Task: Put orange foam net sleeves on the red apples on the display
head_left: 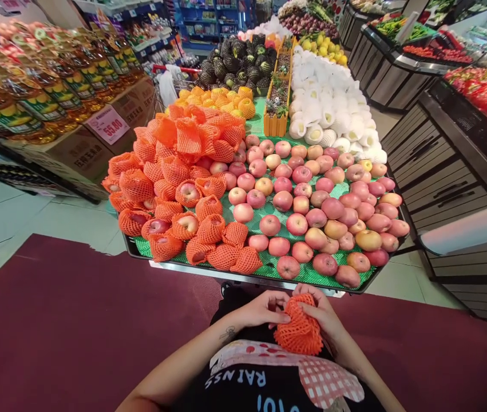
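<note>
Close to my body, an orange foam fruit net [298, 332] is held between both hands. My left hand [264, 308] pinches its left edge, thumb and fingers closed. My right hand [321, 312] wraps round its upper right side, with the thumb on top. Whether an apple sits inside the net is hidden. Just ahead is the display stand, with bare apples [297, 224] spread over its right part. Netted apples [185, 226] lie along its front left, below a heap of orange foam nets [191, 134].
Behind the apples stand white-wrapped fruit [327, 100], yellow netted fruit [213, 102] and dark netted fruit [238, 63]. A small wooden planter [276, 106] divides them. Oil bottles [58, 86] line the left. A pale pole [470, 226] juts in from the right.
</note>
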Tool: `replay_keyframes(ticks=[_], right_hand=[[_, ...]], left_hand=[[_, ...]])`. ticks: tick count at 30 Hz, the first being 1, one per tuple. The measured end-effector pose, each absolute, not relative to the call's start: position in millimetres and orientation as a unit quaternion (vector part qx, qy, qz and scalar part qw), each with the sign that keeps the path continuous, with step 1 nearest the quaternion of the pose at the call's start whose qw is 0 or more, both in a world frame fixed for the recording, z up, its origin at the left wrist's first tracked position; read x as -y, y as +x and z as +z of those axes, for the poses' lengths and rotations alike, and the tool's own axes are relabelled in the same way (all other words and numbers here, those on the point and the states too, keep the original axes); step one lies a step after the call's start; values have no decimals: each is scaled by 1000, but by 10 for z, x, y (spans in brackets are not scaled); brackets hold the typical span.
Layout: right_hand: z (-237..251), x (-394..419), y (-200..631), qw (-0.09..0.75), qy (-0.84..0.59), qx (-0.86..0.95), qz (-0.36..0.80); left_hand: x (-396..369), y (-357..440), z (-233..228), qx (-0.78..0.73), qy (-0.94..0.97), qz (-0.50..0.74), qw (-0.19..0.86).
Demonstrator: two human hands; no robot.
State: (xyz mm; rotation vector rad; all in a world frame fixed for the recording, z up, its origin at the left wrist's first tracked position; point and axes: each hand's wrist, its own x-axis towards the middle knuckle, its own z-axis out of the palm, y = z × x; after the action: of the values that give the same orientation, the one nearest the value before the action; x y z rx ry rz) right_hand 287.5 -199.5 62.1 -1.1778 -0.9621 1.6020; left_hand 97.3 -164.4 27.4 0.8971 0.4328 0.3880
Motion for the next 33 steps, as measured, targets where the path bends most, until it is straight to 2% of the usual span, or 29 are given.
replay_keyframes(ticks=[5, 8, 17, 19, 23, 27, 30, 33], right_hand=[[619, 2124, 2876, 492, -483, 276, 669], [550, 2137, 2884, 484, -486, 238, 688], [690, 2145, 3191, 326, -411, 375, 764], [695, 2277, 3292, 370, -425, 344, 751], [490, 2562, 3423, 542, -427, 226, 688], [259, 2443, 3434, 565, -457, 223, 650], [195, 2083, 3354, 521, -500, 284, 631], [146, 1724, 3262, 451, -534, 360, 618]], left_hand=[[1571, 1059, 334, -185, 441, 214, 852], [1536, 1046, 337, -177, 408, 248, 861], [1413, 1107, 190, -143, 279, 253, 915], [1371, 1159, 209, -141, 254, 242, 926], [1324, 1235, 224, -140, 329, 135, 924], [1338, 1238, 162, -166, 452, 76, 873], [1297, 1197, 82, -247, 526, 179, 794], [1161, 1172, -17, -377, 608, 282, 640]])
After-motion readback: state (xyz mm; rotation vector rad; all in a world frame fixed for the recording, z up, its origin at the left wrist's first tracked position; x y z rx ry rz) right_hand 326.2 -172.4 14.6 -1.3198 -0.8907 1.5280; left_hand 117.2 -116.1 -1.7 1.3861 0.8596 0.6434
